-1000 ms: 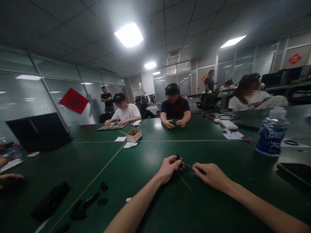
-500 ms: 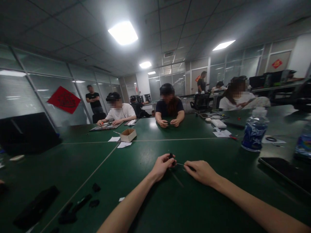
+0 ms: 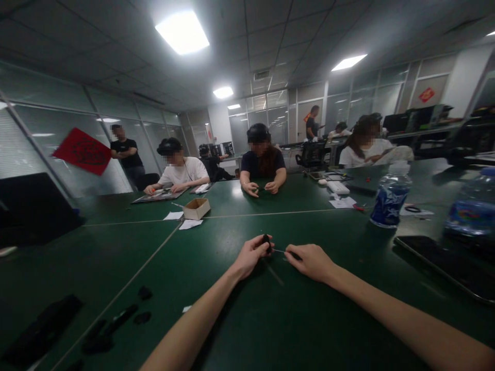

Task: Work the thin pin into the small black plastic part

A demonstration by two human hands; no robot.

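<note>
So the left hand [image 3: 249, 256] is curled shut around a small black part [image 3: 266, 241], thumb and fingertips pinching it so the top pokes up just above the knuckles. The right hand [image 3: 309, 261] sits just to the right of it, fingers closed on the end of a thin metal pin [image 3: 279, 251].

The pin is the bit that matters. Its long axis runs pretty much left to right, level with the bench [image 3: 193, 257], and its free end points straight at the black part. The tip looks like it's touching or just inside the part, but it's too small to call. Both hands hover low over the near middle of the bench and are about equally close to that meeting point.

Right under them a thin stick [image 3: 274, 273] lies flat, angled toward the near right.

Further out:
- Right side: a capped water bottle [image 3: 390, 201] standing upright with water in it, a second bottle [image 3: 469, 208] further right, and a dark tablet [image 3: 444, 263] lying flat nearer to me.
- Far left of centre: an open cardboard box [image 3: 197, 208]. I can't see what's in it. Paper slips [image 3: 190, 224] lie beside it.
- Near left: some loose black pieces [image 3: 144, 293] scattered about, well apart from both hands.

A person [image 3: 263, 164] sits across the bench with both hands together on it.
</note>
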